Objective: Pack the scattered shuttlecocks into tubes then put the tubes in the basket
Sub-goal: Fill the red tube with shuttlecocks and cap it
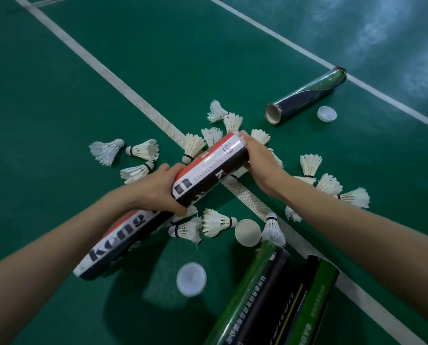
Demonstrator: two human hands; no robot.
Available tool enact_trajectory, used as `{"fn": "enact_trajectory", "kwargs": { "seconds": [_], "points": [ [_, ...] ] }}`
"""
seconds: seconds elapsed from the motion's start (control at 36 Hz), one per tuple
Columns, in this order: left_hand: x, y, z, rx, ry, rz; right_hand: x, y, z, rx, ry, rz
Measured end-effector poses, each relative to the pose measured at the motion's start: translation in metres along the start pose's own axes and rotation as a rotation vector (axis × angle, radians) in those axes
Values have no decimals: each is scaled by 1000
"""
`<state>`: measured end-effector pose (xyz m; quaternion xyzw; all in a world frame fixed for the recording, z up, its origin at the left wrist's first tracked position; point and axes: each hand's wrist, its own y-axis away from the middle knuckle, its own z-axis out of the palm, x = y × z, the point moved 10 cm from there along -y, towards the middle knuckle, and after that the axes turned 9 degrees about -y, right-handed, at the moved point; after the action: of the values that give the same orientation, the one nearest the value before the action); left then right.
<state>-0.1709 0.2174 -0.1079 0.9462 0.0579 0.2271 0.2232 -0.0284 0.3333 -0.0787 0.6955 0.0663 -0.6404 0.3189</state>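
Note:
A long red, white and black shuttlecock tube is held slanted above the floor. My left hand grips it around the middle. My right hand covers its far upper end; whether that end is capped is hidden. Several white feather shuttlecocks lie scattered on the green court floor beneath and around the tube, such as one at the left and one at the right. No basket is in view.
A dark blue tube lies open-ended at the upper right with a white cap beside it. Two green-and-black tubes lie at the bottom right. Another white cap and an upturned cap sit on the floor. White court lines cross here.

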Motion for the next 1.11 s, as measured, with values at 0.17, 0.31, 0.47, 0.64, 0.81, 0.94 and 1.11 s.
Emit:
{"fn": "enact_trajectory", "kwargs": {
  "seconds": [0.17, 0.31, 0.47, 0.64, 0.81, 0.94, 1.11],
  "points": [
    [-26, 2, -15, 72, 8, -47, 0, -3, 18, -39, 141, -3],
    [-35, 10, -10, 86, -10, -56, 6, -9, 25, -10, 118, 6],
    [-41, 21, -3, 132, -84, -106, 24, -10, 43, -18, -101, 26],
    [-47, 32, 10, 116, -134, -160, 56, 8, 61, -207, -157, 131],
    [-54, 39, 18, 142, -87, -211, 75, 5, 17, 29, 217, 11],
    [-63, 43, 21, 147, -65, -231, 107, 17, 25, -339, 747, -57],
    [-56, 45, 26, 133, -109, -223, 130, 39, 47, -609, 1171, -309]
  ]
}}
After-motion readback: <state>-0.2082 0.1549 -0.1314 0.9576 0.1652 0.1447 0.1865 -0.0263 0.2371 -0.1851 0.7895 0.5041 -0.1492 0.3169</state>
